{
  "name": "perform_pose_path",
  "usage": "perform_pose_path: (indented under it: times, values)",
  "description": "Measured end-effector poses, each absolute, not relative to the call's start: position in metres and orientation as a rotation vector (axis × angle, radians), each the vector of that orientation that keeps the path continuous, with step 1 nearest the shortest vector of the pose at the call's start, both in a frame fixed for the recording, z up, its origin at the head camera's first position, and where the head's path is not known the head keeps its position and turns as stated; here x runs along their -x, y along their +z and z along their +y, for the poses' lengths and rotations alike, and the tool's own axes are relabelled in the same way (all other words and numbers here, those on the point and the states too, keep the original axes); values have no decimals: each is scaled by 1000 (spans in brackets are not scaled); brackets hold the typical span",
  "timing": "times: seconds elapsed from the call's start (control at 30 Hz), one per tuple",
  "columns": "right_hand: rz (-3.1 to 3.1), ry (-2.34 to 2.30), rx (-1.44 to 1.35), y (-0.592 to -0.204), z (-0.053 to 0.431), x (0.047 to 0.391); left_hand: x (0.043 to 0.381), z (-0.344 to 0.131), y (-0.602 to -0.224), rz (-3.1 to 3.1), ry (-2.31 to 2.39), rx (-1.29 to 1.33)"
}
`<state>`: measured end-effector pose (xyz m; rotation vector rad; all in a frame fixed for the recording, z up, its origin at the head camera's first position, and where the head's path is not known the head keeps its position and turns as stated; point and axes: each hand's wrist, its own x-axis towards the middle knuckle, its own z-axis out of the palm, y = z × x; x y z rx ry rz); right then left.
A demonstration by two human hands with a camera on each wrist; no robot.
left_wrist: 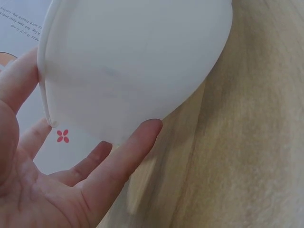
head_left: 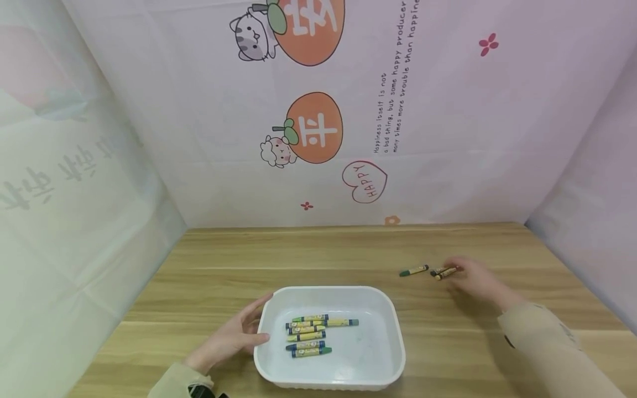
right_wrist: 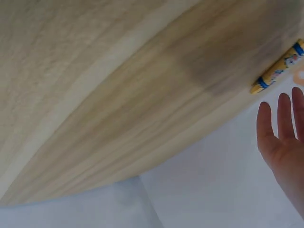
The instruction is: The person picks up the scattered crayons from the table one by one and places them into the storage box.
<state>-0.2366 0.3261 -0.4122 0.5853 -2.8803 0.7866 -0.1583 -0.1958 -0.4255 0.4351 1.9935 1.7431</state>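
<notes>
A white plastic tub (head_left: 330, 381) holds several crayons with patterned wrappers, among them a green-tipped one (head_left: 311, 352). My left hand (head_left: 234, 334) rests against the tub's left side, fingers spread and thumb at the rim. In the left wrist view, thumb and index finger touch the tub's wall (left_wrist: 137, 61). To the right, my right hand (head_left: 475, 282) reaches over two crayons, one dark-tipped (head_left: 436, 272), one yellow-tipped (head_left: 444, 275). Its fingers look straight in the right wrist view, just beside a yellow crayon (right_wrist: 275, 73); the thumb is hidden there.
Left of the right hand lies another green crayon (head_left: 414, 271) on the wood-grain table (head_left: 298, 254). Printed cloth (head_left: 438, 121) hangs behind the table, with further cloth at left and right. A dark band (head_left: 200, 391) shows at the left wrist.
</notes>
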Motion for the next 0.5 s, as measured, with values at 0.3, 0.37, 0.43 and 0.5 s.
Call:
perform_pose_path:
  times: [0.3, 0.37, 0.43, 0.5]
  values:
    - [-2936, 505, -535, -424, 337, 244, 159, -196, -427, 1981, 1746, -461]
    - [-2935, 470, -542, -425, 337, 245, 159, -197, -428, 1992, 1740, -458]
    - [-2939, 446, -536, -427, 338, 245, 159, -197, -429, 1999, 1739, -454]
    - [-2947, 432, -526, -428, 338, 246, 159, -197, -429, 2002, 1740, -457]
